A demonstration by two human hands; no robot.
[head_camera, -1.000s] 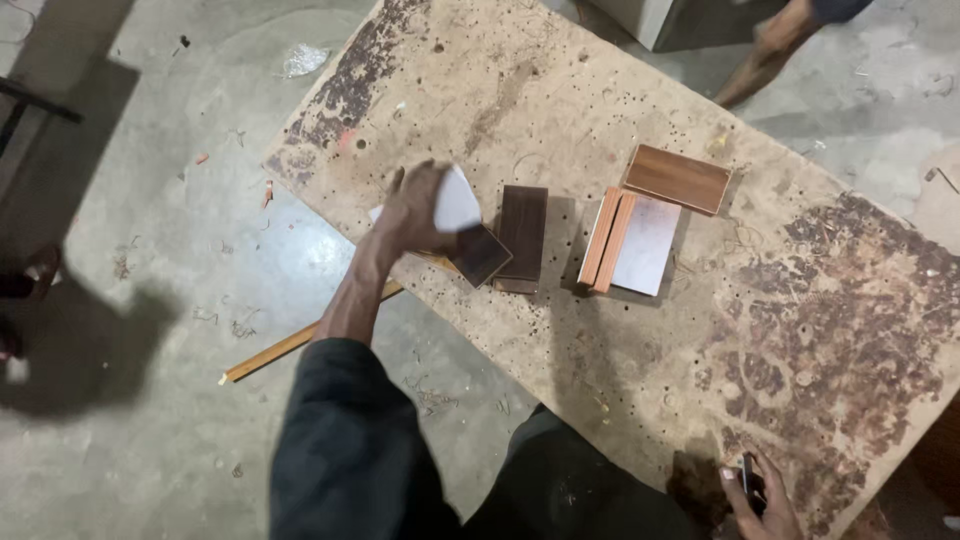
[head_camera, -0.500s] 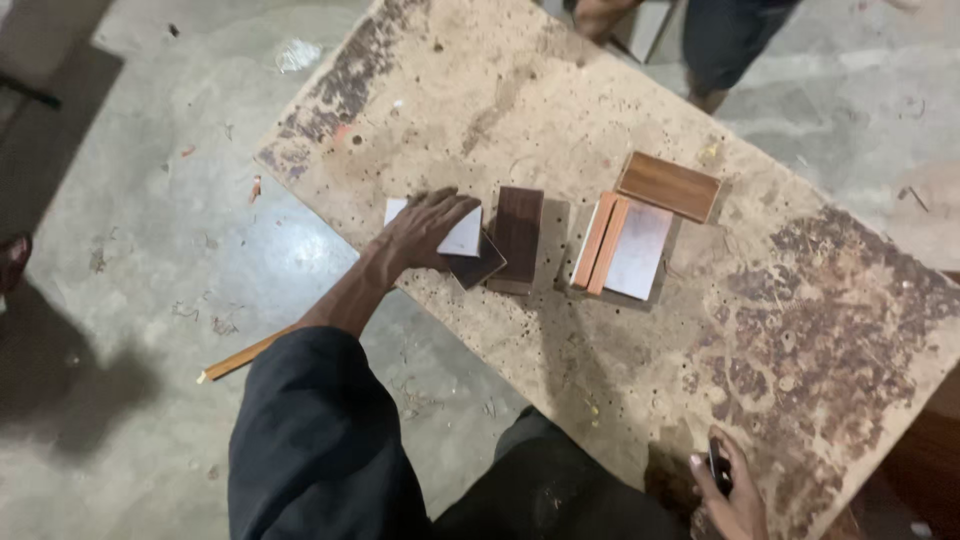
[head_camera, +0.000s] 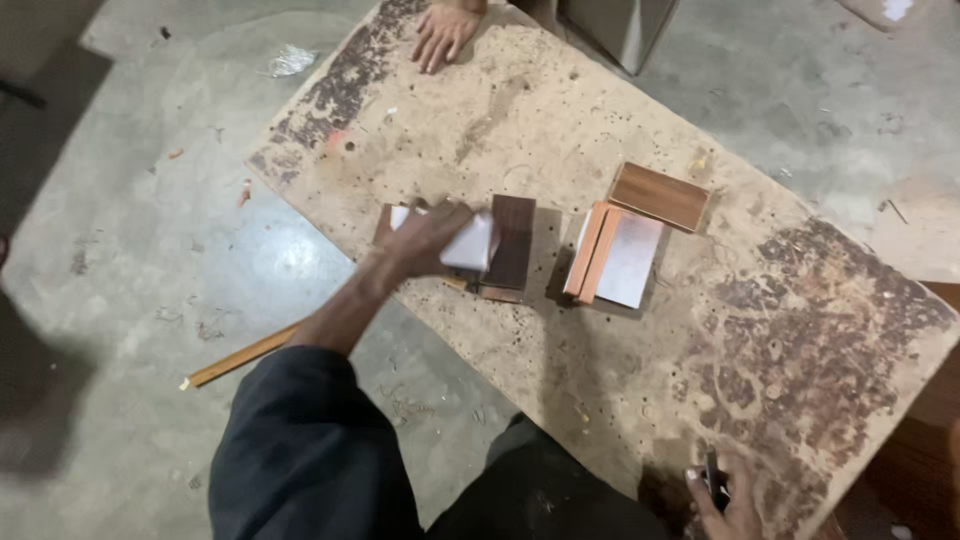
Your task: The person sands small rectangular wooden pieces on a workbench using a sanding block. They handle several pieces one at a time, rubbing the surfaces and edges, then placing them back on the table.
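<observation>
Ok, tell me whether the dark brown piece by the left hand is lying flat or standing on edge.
Lying flat. The dark brown piece shows its broad face upward on the worktable, and the left hand beside it holds a white piece against it.

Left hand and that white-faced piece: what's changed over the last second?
The left hand has brought the white-faced piece down from a raised tilt to lie low beside the dark brown piece, fingers over it. Another person's hand has come onto the table's far edge. The orange-edged stack, the brown panel and the right hand with its small dark object stayed put.
</observation>
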